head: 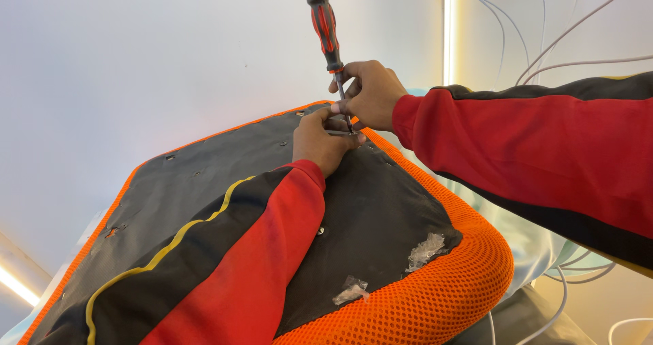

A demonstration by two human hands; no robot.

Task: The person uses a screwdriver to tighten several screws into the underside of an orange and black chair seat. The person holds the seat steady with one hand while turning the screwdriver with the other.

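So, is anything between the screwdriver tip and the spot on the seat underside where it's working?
Nothing visible blocks it. The right hand holds the screwdriver by its shaft, upright, tip down on the black underside of the seat cushion. The left hand rests right beside the tip, its fingers partly hiding the contact point.

white wall (170, 52) | white cables (558, 39) | clear tape scraps (425, 251), possibly plastic

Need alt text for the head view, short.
Right hand holds a red-and-black screwdriver upright, tip at a metal bracket that the left hand steadies on the black underside of an orange mesh seat cushion. Both sleeves are red and black.
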